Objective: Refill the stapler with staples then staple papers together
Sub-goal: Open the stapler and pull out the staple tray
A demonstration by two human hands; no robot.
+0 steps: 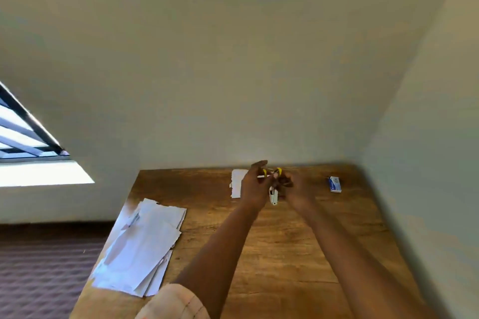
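Blue staple box point(335, 184): its label is unreadable.

Yellow-white stapler point(273, 186); white papers point(140, 246); blue staple box point(335, 184); brown wood-grain table point(285, 254).

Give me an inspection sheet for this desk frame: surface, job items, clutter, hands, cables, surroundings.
Surface: wooden table, grain visible, set into a wall corner.
Job's things: stapler, white with yellow parts, held above the table at its far edge, apparently opened; small blue staple box far right; loose stack of white papers at the left edge, overhanging it; one separate paper piece at the far edge.
Clutter: nothing seen.
Hands: left hand and right hand both grip the stapler; finger detail blurred.
Cables: nothing seen.
Surroundings: plain walls, barred window at left, patterned floor at lower left.
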